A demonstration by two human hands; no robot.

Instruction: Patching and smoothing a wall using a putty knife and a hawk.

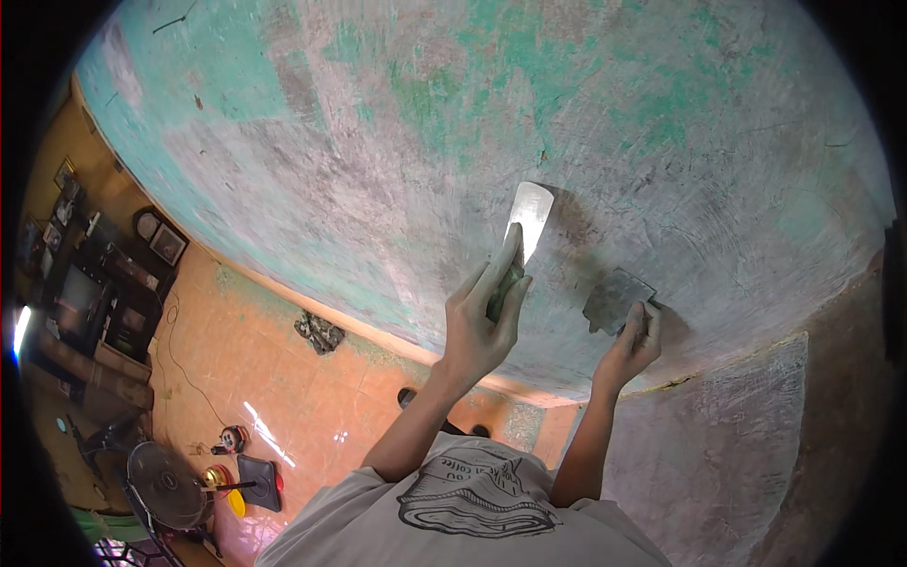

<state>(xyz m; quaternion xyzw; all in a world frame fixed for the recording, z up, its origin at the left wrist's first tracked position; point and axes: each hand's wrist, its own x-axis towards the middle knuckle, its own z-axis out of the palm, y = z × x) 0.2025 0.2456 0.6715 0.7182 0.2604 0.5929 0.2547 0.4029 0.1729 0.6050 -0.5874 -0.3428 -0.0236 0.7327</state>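
Observation:
My left hand (465, 331) is closed around the green handle of a putty knife (532, 213), its index finger stretched along the bright metal blade. The blade points up and lies close to or against a wall (378, 198) with patchy green paint and bare grey-pink areas. To the right and a little lower, my right hand (635, 352) pinches the lower right edge of a dark grey, flat square piece (616, 298) with a ragged lower left side. I cannot make out whether that piece is a plate or a sheet. It is held in front of the wall, near the blade.
An adjoining wall (718, 435) meets this one at a corner on the right. On the orange tiled floor (283, 378) lie a dark crumpled bundle (318, 333) and a cable. A black fan (168, 485) stands lower left, below dark shelving (132, 321).

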